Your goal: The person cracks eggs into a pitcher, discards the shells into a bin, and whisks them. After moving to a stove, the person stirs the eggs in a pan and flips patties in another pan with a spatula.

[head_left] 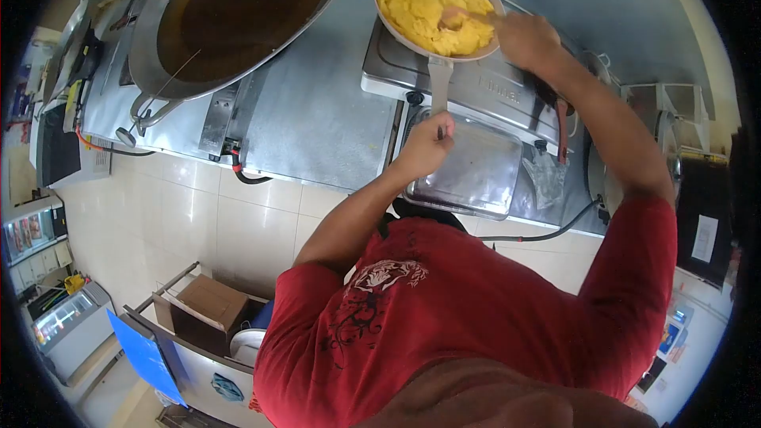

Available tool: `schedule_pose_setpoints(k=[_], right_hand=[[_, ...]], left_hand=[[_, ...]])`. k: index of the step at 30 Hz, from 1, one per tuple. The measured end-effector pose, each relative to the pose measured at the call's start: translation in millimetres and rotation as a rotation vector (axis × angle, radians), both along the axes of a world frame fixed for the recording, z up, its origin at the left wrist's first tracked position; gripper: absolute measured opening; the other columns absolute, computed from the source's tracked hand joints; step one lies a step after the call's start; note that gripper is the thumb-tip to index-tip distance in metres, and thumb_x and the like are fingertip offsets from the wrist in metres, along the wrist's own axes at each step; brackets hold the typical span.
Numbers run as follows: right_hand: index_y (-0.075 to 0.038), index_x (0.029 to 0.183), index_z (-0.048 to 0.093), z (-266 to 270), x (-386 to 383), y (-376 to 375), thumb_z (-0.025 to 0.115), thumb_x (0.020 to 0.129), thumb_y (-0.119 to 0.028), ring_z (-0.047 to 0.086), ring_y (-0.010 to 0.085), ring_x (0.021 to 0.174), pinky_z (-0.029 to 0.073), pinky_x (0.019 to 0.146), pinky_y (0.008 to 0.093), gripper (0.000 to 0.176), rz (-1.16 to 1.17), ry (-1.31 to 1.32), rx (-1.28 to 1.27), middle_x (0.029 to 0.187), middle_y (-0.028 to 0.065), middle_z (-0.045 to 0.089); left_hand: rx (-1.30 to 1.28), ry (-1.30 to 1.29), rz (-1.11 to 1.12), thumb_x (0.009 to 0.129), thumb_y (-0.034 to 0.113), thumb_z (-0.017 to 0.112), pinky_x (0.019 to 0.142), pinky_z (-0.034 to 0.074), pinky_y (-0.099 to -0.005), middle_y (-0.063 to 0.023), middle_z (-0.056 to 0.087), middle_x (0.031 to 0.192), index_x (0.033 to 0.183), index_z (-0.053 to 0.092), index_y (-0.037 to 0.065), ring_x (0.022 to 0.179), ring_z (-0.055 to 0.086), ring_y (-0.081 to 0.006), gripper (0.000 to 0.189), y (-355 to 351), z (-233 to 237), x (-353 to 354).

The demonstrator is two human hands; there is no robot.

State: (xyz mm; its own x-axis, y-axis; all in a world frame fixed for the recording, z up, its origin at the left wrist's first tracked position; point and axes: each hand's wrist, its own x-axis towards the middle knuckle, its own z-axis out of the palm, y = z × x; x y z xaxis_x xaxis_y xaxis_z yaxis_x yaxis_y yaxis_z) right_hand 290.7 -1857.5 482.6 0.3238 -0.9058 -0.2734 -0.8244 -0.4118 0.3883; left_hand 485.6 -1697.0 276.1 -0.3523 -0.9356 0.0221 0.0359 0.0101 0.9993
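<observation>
My left hand [426,144] is closed around the handle of a pale frying pan [384,16], which sits over a gas stove [495,87]. Yellow scrambled eggs [412,0] fill most of the pan. At the pan's right side my right hand [529,41] grips a wooden spoon [476,17]; its head is partly sunk in the eggs. A clear plastic lid or tray [468,166] lies on the counter below the stove, beside my left hand.
A large wok [141,55] of dark brown liquid stands at the left, a thin metal rod leaning in it. A crumpled plastic bag [545,178] and a brown handle [563,131] lie right of the stove. Behind me are a cardboard box [212,301] and a blue panel [147,357].
</observation>
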Motion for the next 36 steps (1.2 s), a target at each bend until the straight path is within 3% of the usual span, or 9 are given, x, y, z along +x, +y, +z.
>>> schedule_pose_setpoints(k=[7,11,14,20,23,26,29,32,36], right_hand=[[-0.019,0.143,0.066,80,8,51,0.052,0.098,-0.01,0.076,0.0392,0.099,0.061,0.088,0.0524,0.048,0.028,0.023,0.01,0.108,0.0204,0.076],[-0.017,0.142,0.067,1,-9,33,0.052,0.097,-0.008,0.075,0.0408,0.102,0.06,0.09,0.0541,0.049,0.045,0.017,0.095,0.11,0.0203,0.076],[-0.001,0.115,0.077,17,-7,-9,0.055,0.099,-0.012,0.078,0.0394,0.103,0.062,0.09,0.0516,0.03,-0.007,-0.028,-0.026,0.11,0.0221,0.078],[-0.011,0.132,0.071,43,1,-27,0.051,0.099,-0.01,0.075,0.0409,0.108,0.06,0.095,0.0531,0.039,-0.024,0.012,-0.075,0.119,0.0226,0.075],[-0.032,0.143,0.07,60,24,-36,0.052,0.106,-0.022,0.076,0.0381,0.112,0.061,0.093,0.051,0.042,-0.039,0.027,-0.039,0.128,0.02,0.076],[-0.021,0.133,0.075,51,32,-39,0.055,0.103,-0.018,0.077,0.0377,0.109,0.061,0.09,0.051,0.036,-0.009,0.102,-0.119,0.122,0.0201,0.078],[-0.011,0.134,0.069,-50,-29,-91,0.05,0.099,-0.009,0.074,0.0428,0.108,0.06,0.095,0.0531,0.04,0.02,-0.063,0.008,0.119,0.0223,0.075],[-0.003,0.121,0.075,-2,5,-25,0.053,0.1,-0.012,0.077,0.0406,0.105,0.062,0.093,0.0505,0.032,0.021,-0.085,0.036,0.113,0.0242,0.077],[-0.01,0.14,0.065,2,4,-7,0.051,0.099,-0.012,0.074,0.0434,0.105,0.06,0.092,0.0538,0.043,0.023,-0.042,0.11,0.119,0.0226,0.074]], left_hand=[[0.117,0.009,-0.044,0.091,-0.004,0.059,0.052,0.041,-0.0307,0.0003,0.052,0.08,0.098,0.054,0.009,0.058,0.051,-0.0095,0.015,1,13,2],[0.097,0.008,-0.044,0.091,-0.004,0.057,0.052,0.04,-0.0299,0.0003,0.053,0.081,0.097,0.053,0.009,0.058,0.051,-0.0094,0.015,2,5,2],[0.017,-0.057,0.048,0.087,0.004,0.064,0.063,0.044,-0.0383,-0.0107,0.055,0.074,0.096,0.058,0.006,0.068,0.056,-0.0206,0.011,4,8,-1],[0.124,-0.064,-0.013,0.088,0.004,0.065,0.063,0.043,-0.038,-0.0103,0.055,0.074,0.096,0.058,0.007,0.067,0.055,-0.0201,0.011,2,8,1],[0.055,-0.033,-0.003,0.088,0.004,0.064,0.063,0.044,-0.0377,-0.0091,0.054,0.074,0.096,0.058,0.007,0.067,0.055,-0.0193,0.011,2,10,2],[0.01,-0.018,0.025,0.088,0.003,0.064,0.064,0.044,-0.0374,-0.0083,0.054,0.075,0.095,0.057,0.007,0.067,0.055,-0.0187,0.011,4,13,1],[0.027,-0.003,0.021,0.088,0.001,0.063,0.065,0.045,-0.0376,-0.0085,0.055,0.076,0.095,0.057,0.007,0.068,0.056,-0.0195,0.011,3,13,0],[-0.042,-0.059,0.033,0.087,0.001,0.063,0.066,0.046,-0.0376,-0.0086,0.055,0.078,0.095,0.057,0.006,0.07,0.056,-0.0203,0.011,2,11,0],[-0.023,-0.069,0.021,0.087,0.001,0.063,0.066,0.046,-0.0383,-0.0101,0.056,0.077,0.096,0.057,0.005,0.069,0.057,-0.0223,0.011,-1,20,4]])
